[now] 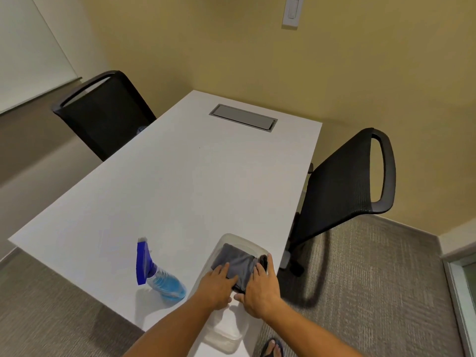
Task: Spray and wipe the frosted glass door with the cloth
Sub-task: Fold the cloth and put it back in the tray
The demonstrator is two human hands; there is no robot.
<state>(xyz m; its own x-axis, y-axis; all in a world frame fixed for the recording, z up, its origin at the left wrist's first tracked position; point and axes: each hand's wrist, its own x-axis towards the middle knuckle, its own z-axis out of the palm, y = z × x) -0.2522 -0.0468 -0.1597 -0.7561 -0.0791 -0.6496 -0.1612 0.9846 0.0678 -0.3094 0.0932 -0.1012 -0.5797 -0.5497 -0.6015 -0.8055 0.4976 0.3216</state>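
Fetching comes first: both hands, left hand (217, 286) and right hand (260, 292), press spread-fingered grips on the grey cloth (238, 265) inside a clear tub (233, 239) on the near counter (180, 181). Next, probably lifting it and taking the blue spray bottle (159, 275) lying just left.

Two hands press on a gray cloth (238, 264) in a clear tub (226, 331) on the white table (180, 181): left hand (219, 284), right hand (260, 287). A blue spray bottle (157, 274) stands just beside them.
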